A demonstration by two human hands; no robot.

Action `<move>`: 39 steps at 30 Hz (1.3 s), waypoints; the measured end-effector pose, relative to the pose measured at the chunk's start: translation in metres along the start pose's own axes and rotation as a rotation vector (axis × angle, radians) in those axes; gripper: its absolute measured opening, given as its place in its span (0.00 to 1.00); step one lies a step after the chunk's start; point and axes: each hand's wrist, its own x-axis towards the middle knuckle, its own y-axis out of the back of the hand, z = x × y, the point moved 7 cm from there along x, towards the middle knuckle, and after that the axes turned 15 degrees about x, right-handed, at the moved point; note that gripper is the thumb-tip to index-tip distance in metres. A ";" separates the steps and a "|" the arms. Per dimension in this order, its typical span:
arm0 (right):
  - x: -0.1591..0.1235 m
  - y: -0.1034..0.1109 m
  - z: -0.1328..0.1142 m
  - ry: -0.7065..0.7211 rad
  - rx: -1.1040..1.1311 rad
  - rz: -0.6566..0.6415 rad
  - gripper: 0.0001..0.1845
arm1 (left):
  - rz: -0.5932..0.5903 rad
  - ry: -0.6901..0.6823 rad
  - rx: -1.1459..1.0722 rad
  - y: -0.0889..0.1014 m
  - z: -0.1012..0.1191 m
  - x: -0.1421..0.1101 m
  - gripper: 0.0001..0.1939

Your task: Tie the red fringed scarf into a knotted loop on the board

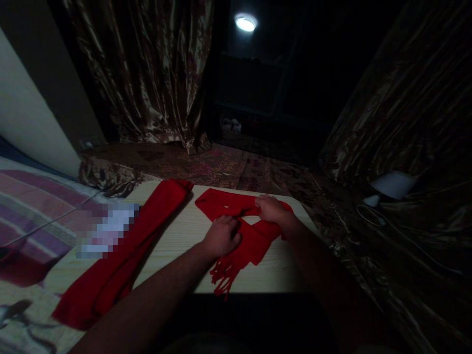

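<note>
A red fringed scarf (224,202) lies folded across itself on the light wooden tabletop (184,231). My left hand (221,236) rests closed on the scarf's middle, fingers curled and pressing the cloth. My right hand (271,208) is closed on a fold of the same scarf just to the right. The fringe (223,278) hangs near the table's front edge. A second red scarf (125,250), folded long, stretches diagonally along the table's left side, untouched.
A striped bedcover (33,206) lies at the left. Patterned curtains (147,73) hang behind the table and along the right. A white object with a cable (393,184) sits at the right. A round lamp (246,23) glows above.
</note>
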 end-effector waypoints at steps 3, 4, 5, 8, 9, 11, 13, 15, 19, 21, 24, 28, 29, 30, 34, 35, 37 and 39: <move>0.007 0.003 -0.010 0.087 0.233 0.061 0.18 | -0.003 0.001 0.000 -0.001 0.000 0.000 0.09; 0.011 0.002 -0.014 0.102 0.294 0.049 0.19 | -0.005 0.004 0.000 -0.001 0.000 0.000 0.09; 0.014 0.000 -0.017 0.099 0.328 0.015 0.19 | -0.006 0.006 -0.001 -0.001 0.000 0.000 0.09; 0.022 -0.010 -0.023 0.022 0.266 -0.119 0.10 | -0.007 0.006 -0.007 0.000 0.000 0.001 0.09; 0.023 -0.009 -0.025 0.004 0.211 -0.125 0.07 | -0.006 0.005 -0.008 0.000 0.000 0.001 0.09; 0.023 0.000 -0.030 0.016 0.084 -0.015 0.07 | -0.003 0.000 -0.004 0.001 0.001 0.001 0.09; 0.019 0.014 -0.038 0.068 -0.048 0.171 0.11 | -0.002 -0.002 0.003 0.001 0.001 0.001 0.09; 0.014 0.020 -0.041 0.093 -0.143 0.265 0.14 | -0.005 0.002 0.006 0.001 0.001 0.001 0.09; 0.015 -0.007 -0.026 0.030 -0.080 -0.029 0.13 | -0.016 0.021 -0.010 0.001 0.000 0.001 0.09; 0.017 -0.017 -0.017 -0.046 0.035 -0.137 0.11 | -0.022 0.024 -0.016 0.002 0.000 0.000 0.09; 0.027 -0.007 -0.013 -0.095 0.136 -0.021 0.09 | -0.013 0.010 -0.016 0.002 0.000 0.001 0.09; 0.041 0.002 -0.029 0.019 0.096 0.064 0.12 | -0.002 0.010 -0.016 0.001 -0.001 0.001 0.10; 0.044 -0.002 -0.034 0.059 0.104 0.027 0.15 | -0.003 0.010 -0.020 0.000 -0.001 0.001 0.11; 0.047 -0.006 -0.038 0.092 0.118 -0.023 0.21 | -0.005 0.007 -0.025 0.000 -0.001 0.001 0.11; 0.053 -0.022 -0.039 0.090 0.141 -0.171 0.35 | -0.012 -0.001 -0.032 -0.001 -0.001 0.001 0.12; 0.054 -0.023 -0.038 0.066 0.146 -0.188 0.34 | -0.011 -0.002 -0.029 -0.002 -0.001 0.001 0.13; 0.056 -0.023 -0.034 0.014 0.169 -0.199 0.25 | -0.009 -0.008 -0.022 -0.002 -0.001 0.001 0.13; 0.056 -0.019 -0.031 -0.035 0.191 -0.175 0.15 | -0.013 -0.005 -0.020 -0.002 -0.001 0.001 0.14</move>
